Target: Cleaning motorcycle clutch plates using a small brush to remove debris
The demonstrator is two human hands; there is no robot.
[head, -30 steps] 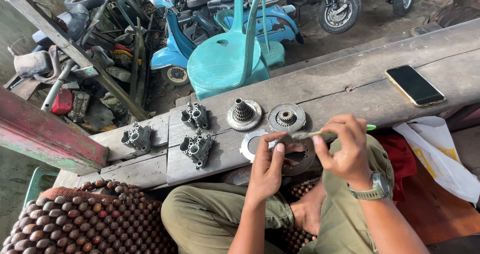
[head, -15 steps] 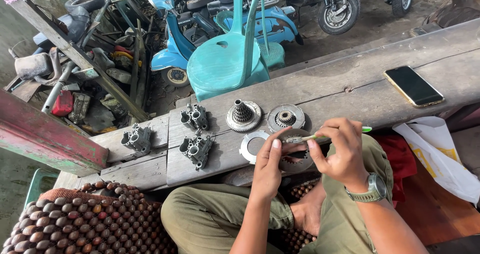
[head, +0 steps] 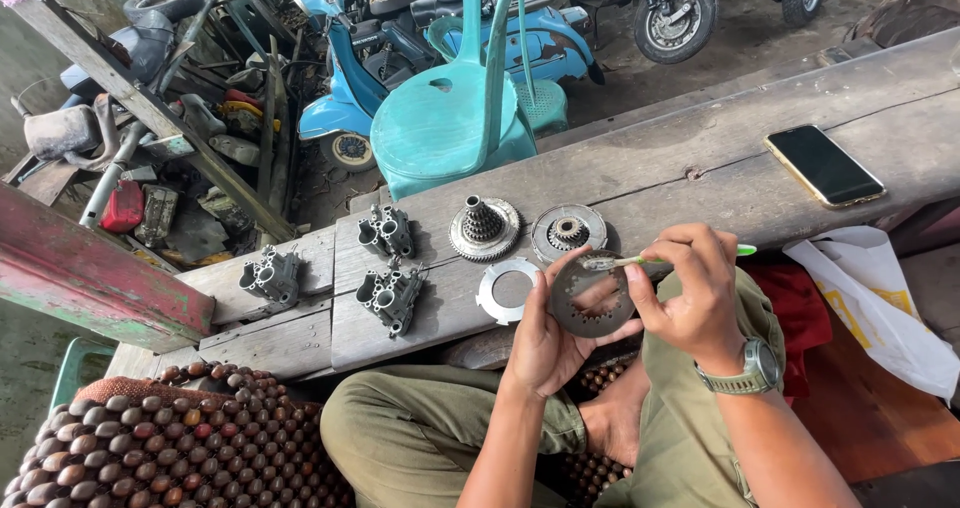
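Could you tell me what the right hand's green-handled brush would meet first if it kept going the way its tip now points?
Most likely the dark toothed ring held up by the left hand: the right hand aims the brush leftward, its tip already at the ring's upper edge. Contact itself is hard to judge.

Left hand (head: 545,343) cupped; right hand (head: 690,293) pinching.

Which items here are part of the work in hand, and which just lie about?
In use: left hand holding round toothed plate; right hand with green-handled brush.
Lying about: flat ring, phone, teal chair, white bag.
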